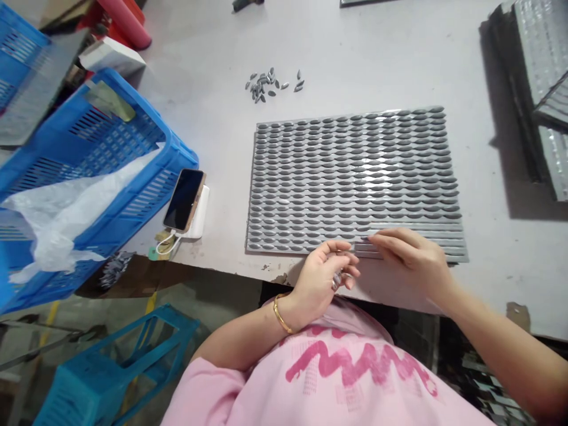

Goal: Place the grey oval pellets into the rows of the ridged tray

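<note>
Grey moulded sheet [355, 183], rows of oval pieces, lying on the table [355, 59]. Left hand [322, 278]: at the sheet's near edge, fingers curled together; anything held too small to tell. Right hand [408, 257]: just beside it, fingers resting on the sheet's near edge, not clamped. Beyond the sheet: loose grey oval pieces [266, 84]. Left of the sheet: phone [183, 200], then blue plastic crate [133, 136].

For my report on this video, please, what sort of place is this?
Probably a small factory workshop: a grey moulded tray with rows of oval pockets, a blue plastic crate, and a stack of grey moulded sheets.
</note>
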`<state>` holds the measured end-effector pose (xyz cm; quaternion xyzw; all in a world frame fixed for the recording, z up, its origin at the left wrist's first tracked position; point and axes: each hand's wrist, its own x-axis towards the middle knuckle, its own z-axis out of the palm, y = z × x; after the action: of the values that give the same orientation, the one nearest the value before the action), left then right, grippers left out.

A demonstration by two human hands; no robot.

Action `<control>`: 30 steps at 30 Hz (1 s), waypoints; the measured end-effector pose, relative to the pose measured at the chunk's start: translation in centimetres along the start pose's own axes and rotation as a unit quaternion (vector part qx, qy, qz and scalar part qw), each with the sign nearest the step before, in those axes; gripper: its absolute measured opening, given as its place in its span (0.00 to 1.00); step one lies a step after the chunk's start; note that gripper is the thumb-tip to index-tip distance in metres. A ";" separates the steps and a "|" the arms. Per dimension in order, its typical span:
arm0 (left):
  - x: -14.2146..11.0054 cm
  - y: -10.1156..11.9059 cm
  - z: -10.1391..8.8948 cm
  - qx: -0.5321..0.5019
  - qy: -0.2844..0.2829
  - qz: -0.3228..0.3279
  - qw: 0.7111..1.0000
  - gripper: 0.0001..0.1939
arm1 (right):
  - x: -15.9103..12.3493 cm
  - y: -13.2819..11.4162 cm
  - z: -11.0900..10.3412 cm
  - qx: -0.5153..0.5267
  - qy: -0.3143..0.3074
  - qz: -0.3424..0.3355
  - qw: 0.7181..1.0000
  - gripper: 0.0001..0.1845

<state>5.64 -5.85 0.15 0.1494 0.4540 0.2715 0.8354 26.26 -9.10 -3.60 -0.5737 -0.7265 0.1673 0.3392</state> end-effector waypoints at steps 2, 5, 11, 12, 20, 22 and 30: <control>-0.4 0.3 0.0 -0.030 0.014 -0.024 0.999 0.12 | 0.1 0.9 0.3 -0.068 -0.011 -0.074 0.995 0.14; -0.8 0.6 -0.1 -0.041 0.021 -0.038 0.998 0.13 | 0.3 1.8 0.4 -0.122 -0.059 -0.144 0.980 0.16; -0.9 0.5 -0.3 -0.040 0.010 -0.036 0.998 0.11 | 0.5 2.1 -0.4 -0.182 -0.101 -0.194 0.959 0.18; -0.9 0.5 -0.3 -0.039 0.008 -0.035 0.999 0.11 | 0.6 2.0 -0.4 -0.186 -0.103 -0.193 0.958 0.18; -0.8 0.4 -0.4 -0.038 0.004 -0.033 0.999 0.10 | 0.7 2.0 0.0 -0.186 -0.103 -0.183 0.960 0.17; -0.9 0.4 -0.5 -0.039 0.007 -0.031 0.999 0.10 | 0.8 1.9 0.0 -0.175 -0.106 -0.178 0.962 0.17; -1.0 0.4 -0.5 -0.064 0.006 -0.040 0.997 0.11 | 2.0 1.5 0.0 -0.138 -0.018 -0.111 0.984 0.12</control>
<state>4.67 -6.10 0.74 0.0760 0.4465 0.2675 0.8505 27.10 -6.78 -3.94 -0.5275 -0.8079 0.0370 0.2601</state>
